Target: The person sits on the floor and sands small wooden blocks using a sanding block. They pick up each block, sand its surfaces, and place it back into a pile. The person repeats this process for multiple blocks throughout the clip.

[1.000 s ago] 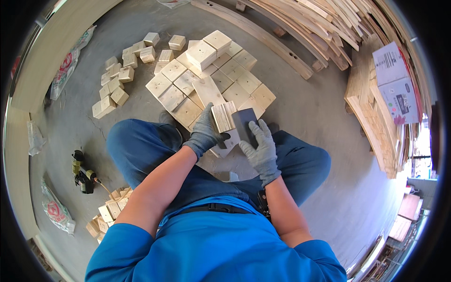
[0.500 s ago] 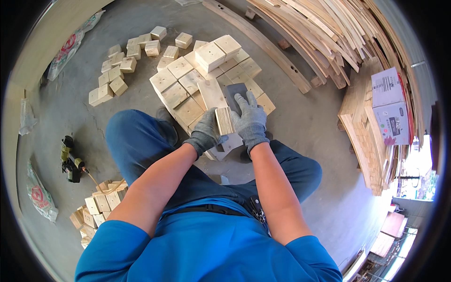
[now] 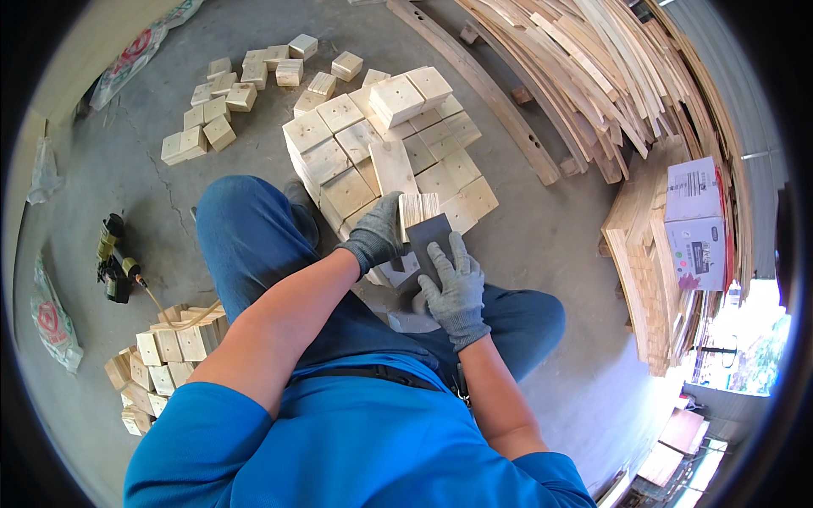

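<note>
My gloved left hand (image 3: 378,235) is closed around a small wooden block (image 3: 417,208), its layered pale end turned up toward me. In my gloved right hand (image 3: 457,296) is a dark grey, flat rectangular sanding pad (image 3: 430,237). The fingers lie over the pad, and its far end rests against the block's near right edge. Both hands are between my knees, at the near side of a low stack of wooden blocks (image 3: 345,193). A longer pale wood piece (image 3: 392,166) lies on that stack, just beyond the held block.
Loose blocks (image 3: 240,96) sit on the floor at the far left. A nail gun (image 3: 114,262) with a hose lies left of my knee, near another block pile (image 3: 165,356). Long boards (image 3: 584,68) and a cardboard box (image 3: 696,229) on stacked timber stand at the right.
My right hand has drawn the sanding pad from beyond the block back toward me and slightly right. My left hand still holds the block. The whole view has shifted slightly.
</note>
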Demonstrator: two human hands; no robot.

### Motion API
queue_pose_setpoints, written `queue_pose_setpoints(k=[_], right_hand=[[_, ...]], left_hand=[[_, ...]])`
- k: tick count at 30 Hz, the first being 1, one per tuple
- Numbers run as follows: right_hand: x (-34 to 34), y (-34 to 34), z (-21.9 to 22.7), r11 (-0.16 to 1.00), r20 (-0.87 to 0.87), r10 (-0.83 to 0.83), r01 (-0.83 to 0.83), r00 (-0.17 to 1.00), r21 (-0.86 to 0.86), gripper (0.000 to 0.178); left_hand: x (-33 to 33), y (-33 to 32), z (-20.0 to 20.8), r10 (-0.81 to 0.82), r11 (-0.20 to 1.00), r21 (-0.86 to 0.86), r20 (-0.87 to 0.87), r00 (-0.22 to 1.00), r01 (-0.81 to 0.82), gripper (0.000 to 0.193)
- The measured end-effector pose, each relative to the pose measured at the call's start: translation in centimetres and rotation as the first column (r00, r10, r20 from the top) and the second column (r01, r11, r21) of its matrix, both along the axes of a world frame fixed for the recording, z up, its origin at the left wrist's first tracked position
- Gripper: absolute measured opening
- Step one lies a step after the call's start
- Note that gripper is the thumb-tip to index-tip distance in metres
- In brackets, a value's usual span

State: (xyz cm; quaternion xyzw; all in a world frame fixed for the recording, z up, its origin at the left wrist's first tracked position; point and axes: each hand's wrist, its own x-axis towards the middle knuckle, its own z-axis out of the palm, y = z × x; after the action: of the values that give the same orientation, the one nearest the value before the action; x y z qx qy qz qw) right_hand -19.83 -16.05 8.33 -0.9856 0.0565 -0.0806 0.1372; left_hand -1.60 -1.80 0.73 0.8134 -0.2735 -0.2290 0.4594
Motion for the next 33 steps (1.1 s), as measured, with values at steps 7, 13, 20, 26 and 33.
queue_pose_setpoints(k=[7, 13, 20, 26, 33], right_hand=[[10.5, -0.2, 0.4, 1.000, 0.018, -0.016, 0.016, 1.000, 0.004, 0.062], [13.6, -0.8, 0.6, 0.997, -0.078, -0.071, 0.073, 0.994, 0.034, 0.062], [3.1, 0.4, 0.0, 0.997, 0.061, 0.075, -0.077, 0.995, 0.030, 0.065], [1.3, 0.3, 0.1, 0.996, 0.026, 0.086, -0.085, 0.996, -0.007, 0.064], [13.0, 1.9, 3.1, 0.998, -0.144, -0.043, 0.037, 0.989, -0.044, 0.060]], left_hand=[[0.3, 0.5, -6.3, 0.028, 0.989, -0.145, 0.092, 0.995, -0.015, 0.111], [-0.1, 0.2, -4.7, 0.032, 0.997, -0.078, 0.060, 0.998, -0.027, 0.117], [0.6, -0.4, -4.1, -0.035, 0.999, 0.021, -0.036, 0.999, 0.036, 0.112], [0.2, -0.5, -3.3, -0.014, 0.999, -0.043, -0.057, 0.998, 0.012, 0.104], [0.4, -0.1, -6.4, 0.008, 0.997, -0.083, 0.083, 0.996, -0.002, 0.113]])
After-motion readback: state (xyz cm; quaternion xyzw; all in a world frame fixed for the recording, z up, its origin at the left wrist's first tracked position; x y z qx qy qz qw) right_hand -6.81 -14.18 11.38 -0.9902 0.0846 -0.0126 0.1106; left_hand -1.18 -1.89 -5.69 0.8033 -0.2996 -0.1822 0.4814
